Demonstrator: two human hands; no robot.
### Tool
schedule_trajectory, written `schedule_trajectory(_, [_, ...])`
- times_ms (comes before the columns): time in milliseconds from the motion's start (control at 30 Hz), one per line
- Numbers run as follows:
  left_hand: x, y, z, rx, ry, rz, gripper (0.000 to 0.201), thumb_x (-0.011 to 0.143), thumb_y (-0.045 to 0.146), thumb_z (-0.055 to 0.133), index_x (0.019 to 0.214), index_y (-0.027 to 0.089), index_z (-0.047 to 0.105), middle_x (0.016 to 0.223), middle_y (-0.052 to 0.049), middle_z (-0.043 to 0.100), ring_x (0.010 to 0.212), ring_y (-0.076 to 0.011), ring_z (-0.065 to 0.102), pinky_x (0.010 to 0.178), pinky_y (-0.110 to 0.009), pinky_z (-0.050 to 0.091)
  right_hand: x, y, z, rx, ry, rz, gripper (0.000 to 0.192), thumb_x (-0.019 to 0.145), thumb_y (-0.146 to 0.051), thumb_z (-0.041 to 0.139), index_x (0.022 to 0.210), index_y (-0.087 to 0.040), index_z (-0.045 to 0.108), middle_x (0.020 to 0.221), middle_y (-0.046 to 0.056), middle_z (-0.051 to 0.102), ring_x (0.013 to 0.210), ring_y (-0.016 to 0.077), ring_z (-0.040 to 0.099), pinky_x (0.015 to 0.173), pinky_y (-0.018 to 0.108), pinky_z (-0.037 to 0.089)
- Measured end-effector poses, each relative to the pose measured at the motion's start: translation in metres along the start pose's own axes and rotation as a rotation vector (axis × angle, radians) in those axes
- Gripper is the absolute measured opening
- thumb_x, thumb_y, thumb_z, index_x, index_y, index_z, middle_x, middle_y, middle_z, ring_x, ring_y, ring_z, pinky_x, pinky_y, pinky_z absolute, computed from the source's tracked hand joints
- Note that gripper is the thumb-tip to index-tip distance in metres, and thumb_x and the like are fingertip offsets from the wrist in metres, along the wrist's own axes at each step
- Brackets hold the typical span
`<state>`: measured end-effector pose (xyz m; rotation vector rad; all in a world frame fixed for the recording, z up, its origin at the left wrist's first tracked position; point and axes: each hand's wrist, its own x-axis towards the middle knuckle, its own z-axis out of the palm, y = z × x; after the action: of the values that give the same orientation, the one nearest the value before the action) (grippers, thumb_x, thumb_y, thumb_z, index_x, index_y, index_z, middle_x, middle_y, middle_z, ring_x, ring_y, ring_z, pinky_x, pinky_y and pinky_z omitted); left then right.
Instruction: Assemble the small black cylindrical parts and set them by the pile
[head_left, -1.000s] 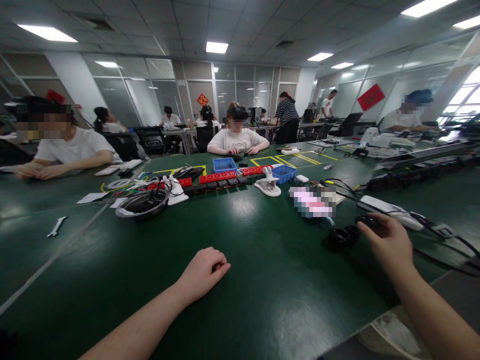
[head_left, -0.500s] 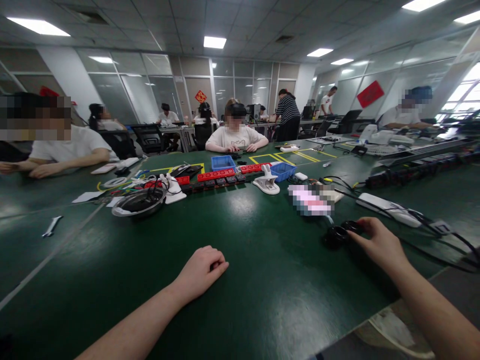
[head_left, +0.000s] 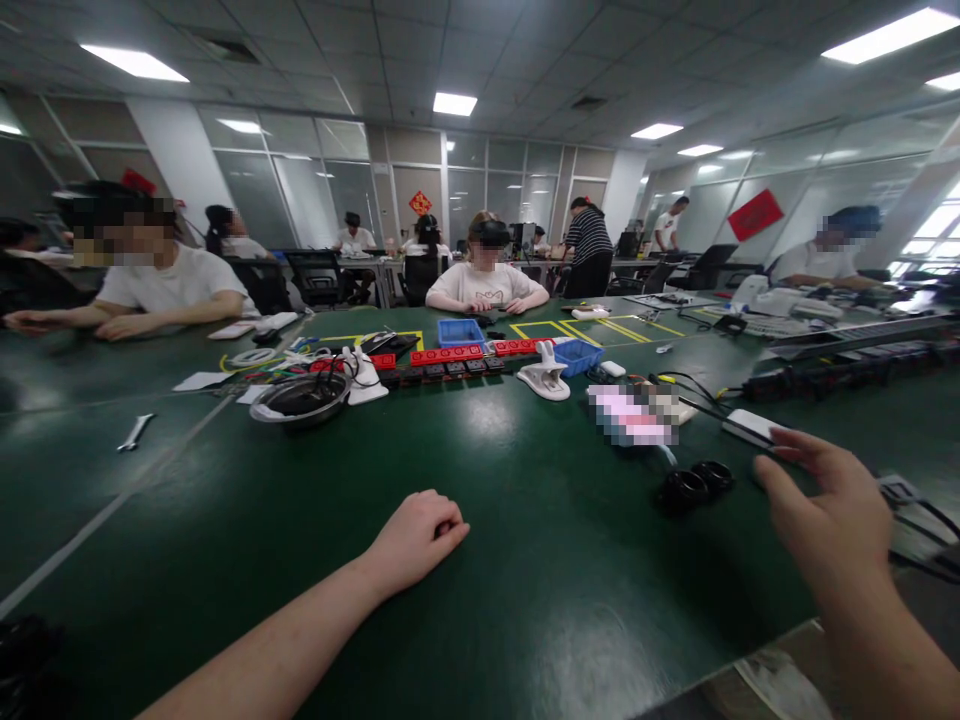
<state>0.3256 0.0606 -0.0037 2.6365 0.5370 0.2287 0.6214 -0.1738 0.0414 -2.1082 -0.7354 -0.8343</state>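
head view: my right hand [head_left: 832, 515] hovers with fingers spread, holding nothing; the two black rings [head_left: 694, 485] lie just beside its fingertips. i'd come down gently from above. my left hand [head_left: 416, 540] rests curled on the green table [head_left: 525, 600].

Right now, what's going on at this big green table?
A person sits at the dark green table. Their left hand rests on the surface in a loose fist, holding nothing. Their right hand hovers open, fingers spread, just right of two small black round rings that lie side by side, and close to a flat white power strip. It touches neither ring. Other people sit across the table at their own work.
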Motion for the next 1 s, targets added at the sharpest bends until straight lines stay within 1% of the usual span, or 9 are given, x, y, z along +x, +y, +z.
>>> schedule_trajectory(133, [-0.001,-0.001,0.001,0.001,0.009,0.004,0.027,0.081,0.036,0.040,0.068,0.018,0.055,0.066,0.001,0.054,0.066,-0.0130,0.047,0.063,-0.026,0.036,-0.015,-0.061,0.011,0.219,-0.167,-0.160,0.029,0.072,-0.034,0.044,0.094,-0.017,0.053,0.086,0.008,0.055,0.081,0.0213,0.051,0.073,0.034,0.040])
schedule_trajectory(200, [-0.001,-0.001,0.001,0.018,0.015,0.013,0.027,0.081,0.036,0.040,0.068,0.018,0.056,0.065,0.001,0.054,0.066,-0.0132,0.047,0.063,-0.026,0.035,-0.024,-0.095,0.021,0.370,-0.347,-0.248,0.025,0.074,-0.031,0.045,0.094,-0.018,0.051,0.092,0.007,0.054,0.085,0.0196,0.050,0.075,0.032,0.039])
schedule_trajectory(267, [0.000,-0.001,0.001,0.038,0.023,0.022,0.026,0.081,0.035,0.041,0.067,0.018,0.056,0.064,0.002,0.054,0.066,-0.0133,0.047,0.063,-0.026,0.035,-0.034,-0.130,0.034,0.501,-0.590,-0.351,0.021,0.077,-0.028,0.043,0.094,-0.019,0.051,0.095,0.006,0.053,0.086,0.0176,0.050,0.074,0.029,0.040])
schedule_trajectory(367, [0.001,-0.003,0.004,0.082,0.050,0.030,0.026,0.080,0.034,0.043,0.065,0.017,0.056,0.063,0.001,0.055,0.067,-0.0138,0.048,0.062,-0.026,0.034,-0.050,-0.178,0.063,0.577,-0.868,-0.562,0.018,0.076,-0.027,0.047,0.091,-0.020,0.054,0.093,0.004,0.054,0.088,0.0157,0.049,0.076,0.026,0.038])
schedule_trajectory(467, [0.001,-0.006,0.005,0.120,0.067,0.065,0.031,0.082,0.034,0.041,0.062,0.016,0.057,0.066,-0.001,0.057,0.069,-0.0146,0.049,0.064,-0.027,0.035,-0.067,-0.209,0.105,0.429,-0.941,-0.632,0.024,0.081,-0.032,0.041,0.072,-0.017,0.057,0.074,0.003,0.057,0.073,0.0136,0.052,0.064,0.023,0.037])
schedule_trajectory(533, [0.000,-0.007,0.005,0.127,0.067,0.084,0.035,0.084,0.033,0.036,0.062,0.016,0.058,0.067,-0.001,0.058,0.069,-0.0146,0.048,0.065,-0.028,0.035,-0.077,-0.216,0.133,0.271,-0.989,-0.651,0.037,0.084,-0.034,0.032,0.064,-0.017,0.057,0.063,0.002,0.057,0.059,0.0124,0.050,0.054,0.023,0.032])
schedule_trajectory(667, [0.001,-0.009,0.004,0.089,0.042,0.080,0.042,0.087,0.029,0.029,0.057,0.016,0.056,0.062,0.000,0.056,0.067,-0.0139,0.048,0.065,-0.028,0.034,-0.090,-0.212,0.167,0.166,-0.941,-0.755,0.038,0.086,-0.034,0.030,0.063,-0.017,0.057,0.062,0.002,0.059,0.058,0.0128,0.051,0.052,0.023,0.028])
schedule_trajectory(867, [0.005,-0.009,0.003,0.047,0.011,0.018,0.036,0.086,0.021,0.027,0.064,0.018,0.055,0.066,0.000,0.056,0.071,-0.0145,0.049,0.067,-0.028,0.035,-0.087,-0.205,0.172,0.237,-0.990,-0.703,0.039,0.088,-0.034,0.025,0.067,-0.018,0.054,0.063,0.001,0.058,0.058,0.0113,0.051,0.052,0.022,0.027])
schedule_trajectory(1000, [-0.001,0.009,-0.009,0.069,0.002,-0.102,0.020,0.083,0.027,0.037,0.081,0.019,0.055,0.073,-0.001,0.057,0.070,-0.0160,0.051,0.064,-0.028,0.037,-0.083,-0.204,0.173,0.315,-1.050,-0.664,0.034,0.088,-0.031,0.025,0.073,-0.018,0.052,0.066,0.000,0.058,0.061,0.0107,0.052,0.053,0.020,0.029])
